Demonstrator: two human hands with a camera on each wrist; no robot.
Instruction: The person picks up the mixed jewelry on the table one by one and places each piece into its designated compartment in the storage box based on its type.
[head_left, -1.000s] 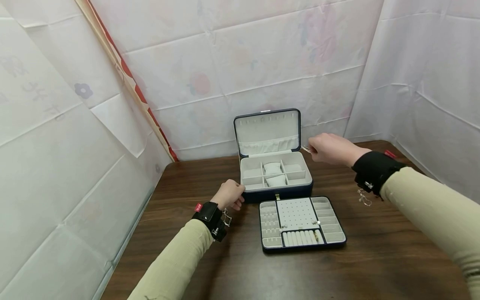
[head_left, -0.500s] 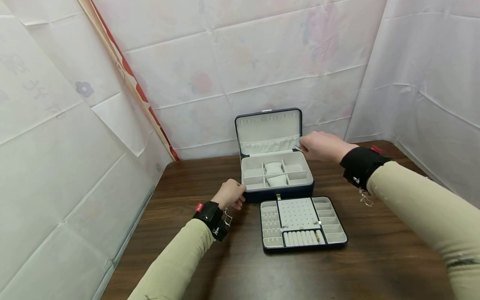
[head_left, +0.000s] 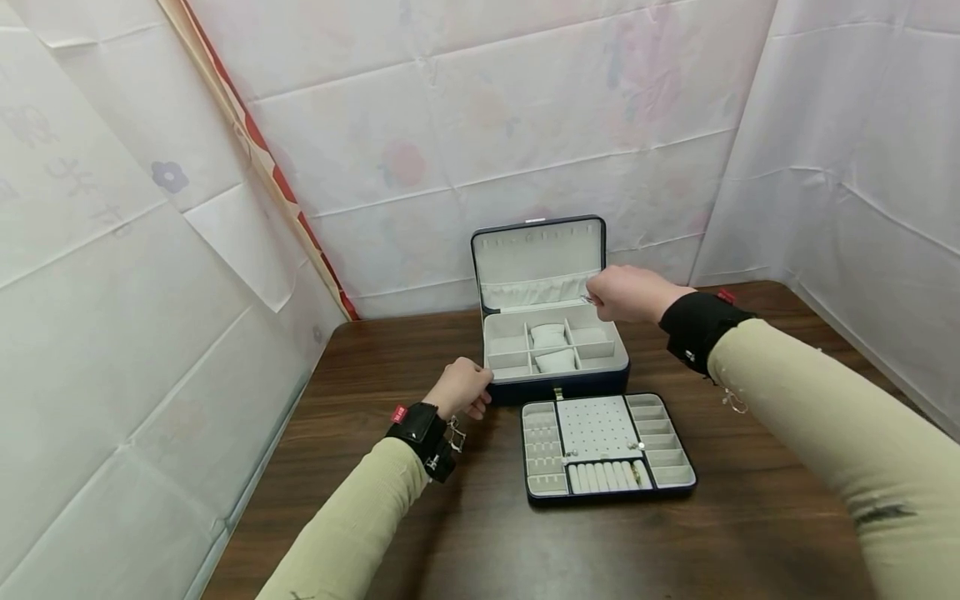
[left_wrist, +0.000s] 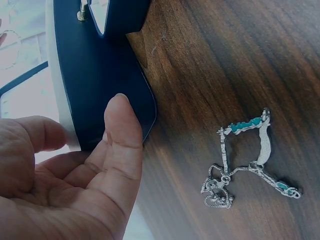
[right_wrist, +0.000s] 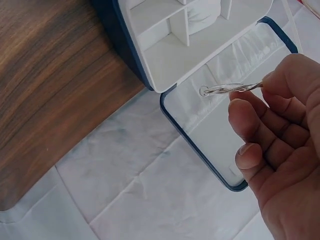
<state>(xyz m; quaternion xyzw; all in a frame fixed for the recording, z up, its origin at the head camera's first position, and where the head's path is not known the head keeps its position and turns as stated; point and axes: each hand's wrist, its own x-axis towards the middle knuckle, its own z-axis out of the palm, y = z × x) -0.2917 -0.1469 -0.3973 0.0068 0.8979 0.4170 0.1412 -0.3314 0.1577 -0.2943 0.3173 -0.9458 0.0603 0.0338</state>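
Observation:
A dark blue jewellery box (head_left: 557,385) stands open on the table, its lid (head_left: 537,250) upright and its pale compartments showing. My left hand (head_left: 480,390) grips the box's front left corner. In the left wrist view the thumb (left_wrist: 122,135) lies on the blue wall (left_wrist: 102,75). My right hand (head_left: 600,298) hovers over the box's back right corner. It pinches a thin silver jewellery piece (right_wrist: 227,90) between thumb and forefinger, seen above the box (right_wrist: 175,55) in the right wrist view.
The box's removed insert tray (head_left: 660,490), with slots, ring rolls and a few small pieces, lies just in front of it. A silver chain with teal bits (left_wrist: 245,160) shows over the dark wooden table (head_left: 750,517) by my left wrist. White sheets wall in the table.
My right hand has moved left with the silver piece, from beside the lid's right edge to above the box's back right corner. The left hand has stayed on the corner.

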